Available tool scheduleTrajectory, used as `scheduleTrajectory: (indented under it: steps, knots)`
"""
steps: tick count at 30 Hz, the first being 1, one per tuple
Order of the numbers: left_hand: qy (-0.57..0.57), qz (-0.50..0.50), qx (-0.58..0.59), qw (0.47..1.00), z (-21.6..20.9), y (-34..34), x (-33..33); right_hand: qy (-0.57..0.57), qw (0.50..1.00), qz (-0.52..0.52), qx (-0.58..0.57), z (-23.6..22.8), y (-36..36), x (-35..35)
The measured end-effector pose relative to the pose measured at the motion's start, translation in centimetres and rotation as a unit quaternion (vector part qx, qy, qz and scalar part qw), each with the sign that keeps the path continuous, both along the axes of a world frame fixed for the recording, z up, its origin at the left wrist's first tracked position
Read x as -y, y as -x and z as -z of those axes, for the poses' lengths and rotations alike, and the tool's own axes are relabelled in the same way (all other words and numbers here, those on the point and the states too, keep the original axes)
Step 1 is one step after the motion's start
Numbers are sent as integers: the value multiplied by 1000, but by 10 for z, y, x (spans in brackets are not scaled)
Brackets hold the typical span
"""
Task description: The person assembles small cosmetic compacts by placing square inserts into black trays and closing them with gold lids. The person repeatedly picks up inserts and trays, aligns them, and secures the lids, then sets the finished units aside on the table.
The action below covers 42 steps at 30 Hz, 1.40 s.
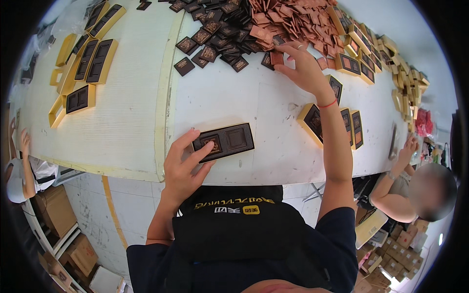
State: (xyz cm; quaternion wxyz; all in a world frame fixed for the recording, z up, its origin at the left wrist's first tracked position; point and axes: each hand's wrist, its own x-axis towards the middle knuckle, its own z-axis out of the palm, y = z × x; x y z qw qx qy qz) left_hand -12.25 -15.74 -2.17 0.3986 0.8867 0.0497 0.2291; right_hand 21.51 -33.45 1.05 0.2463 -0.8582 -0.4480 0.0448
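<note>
My left hand [183, 166] grips the left end of a small gold-edged box [238, 139] with a black two-slot insert, lying on the table before me. Its index finger rests on a dark patterned square [212, 145] in the left slot; the right slot holds no square. Farther off, at the near edge of the piles, my right hand [307, 71] has thumb and fingers closed around a reddish-brown square [277, 58]. Black squares [210, 36] with gold marks lie heaped to its left, and a larger heap of reddish-brown squares [293, 22] spreads behind it.
Several boxes [311, 122] with squares sit beneath my right forearm. More filled boxes [348, 64] stand at the far right. Boxes with dark inserts [101, 61] are on the left. People's hands [405, 151] show at the right, and others [24, 142] at the left edge.
</note>
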Motion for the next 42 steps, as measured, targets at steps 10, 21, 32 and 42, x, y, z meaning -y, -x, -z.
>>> scheduleTrajectory:
  steps: [10, 21, 32, 42]
  knots:
    - [1, -1, -6, 1000, 2, 5, -3, -93, 984, -124, -85, -47, 86, -17]
    - [-17, -3, -2, 1000, -1, 1, -1, -75, 983, -153, -67, -14, 160, 6]
    - [-54, 27, -4, 998, -11, 7, -27, -35, 978, -198, 57, 8, 184, 30]
    - [-242, -271, -107, 925, -28, 43, -287, 23, 939, 233, 251, 13, 163, 123]
